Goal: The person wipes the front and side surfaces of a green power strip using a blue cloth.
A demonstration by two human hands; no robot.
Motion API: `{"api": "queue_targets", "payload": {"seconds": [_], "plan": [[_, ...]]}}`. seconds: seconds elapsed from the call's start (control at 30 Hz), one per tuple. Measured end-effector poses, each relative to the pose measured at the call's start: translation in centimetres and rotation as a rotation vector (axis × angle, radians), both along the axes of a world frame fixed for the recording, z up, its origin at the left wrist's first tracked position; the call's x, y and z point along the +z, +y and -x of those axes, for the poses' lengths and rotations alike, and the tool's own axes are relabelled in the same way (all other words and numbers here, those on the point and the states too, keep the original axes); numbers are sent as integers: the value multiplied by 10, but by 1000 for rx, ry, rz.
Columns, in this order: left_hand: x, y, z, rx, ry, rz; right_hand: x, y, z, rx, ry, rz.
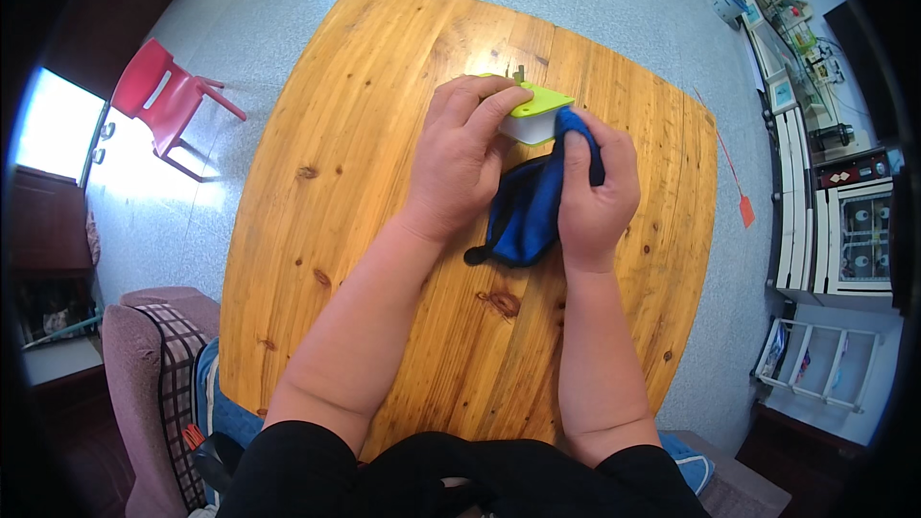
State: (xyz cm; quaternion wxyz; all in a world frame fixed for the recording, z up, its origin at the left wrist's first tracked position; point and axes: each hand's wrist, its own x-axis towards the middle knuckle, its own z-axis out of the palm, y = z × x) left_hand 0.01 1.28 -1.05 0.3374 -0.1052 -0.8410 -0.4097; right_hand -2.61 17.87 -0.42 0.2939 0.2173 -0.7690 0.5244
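My left hand (464, 151) grips a small object with lime-green plates and a white middle (536, 126) from its left side; I cannot tell exactly what it is. Short dark prongs stand up at its far edge. A blue cloth with black edging (529, 208) is pinched between the thumb and fingers of my right hand (601, 187). The top of the cloth touches the right end of the green and white object. The rest of it hangs down towards the wooden table, with a black knob at its lower left corner.
The wooden table (345, 230) lies under both hands. A pink plastic chair (169, 101) stands on the floor at the left, and an upholstered seat (137, 381) is near the table's lower left. Along the right are a white cabinet (856, 237) and a red fly swatter (746, 210) on the floor.
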Motion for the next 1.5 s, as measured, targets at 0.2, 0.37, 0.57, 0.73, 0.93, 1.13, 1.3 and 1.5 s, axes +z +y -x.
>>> {"api": "queue_targets", "payload": {"seconds": [0.2, 0.37, 0.57, 0.73, 0.93, 1.13, 1.3, 1.5], "plan": [[-1, 2, 2, 16, 14, -2, 3, 1, -1, 32, 39, -46], [-4, -3, 2, 2, 14, -6, 4, -5, -7, 80, 53, -66], [2, 3, 0, -13, 11, -42, 3, 5, 2, -37, 21, -8], [0, -1, 1, -37, 8, -59, 10, -6, -13, 79, 89, -89], [3, 2, 0, -60, -10, -84, 2, 4, 2, -42, -66, 70], [0, 0, -1, -72, -19, -129, 10, -4, -12, 53, 79, -83], [-2, -1, 0, -82, -32, -158, 3, 1, 0, -23, -125, 131], [-6, 3, -2, -375, -267, -781, -8, 4, 7, 58, -380, 257]]}}
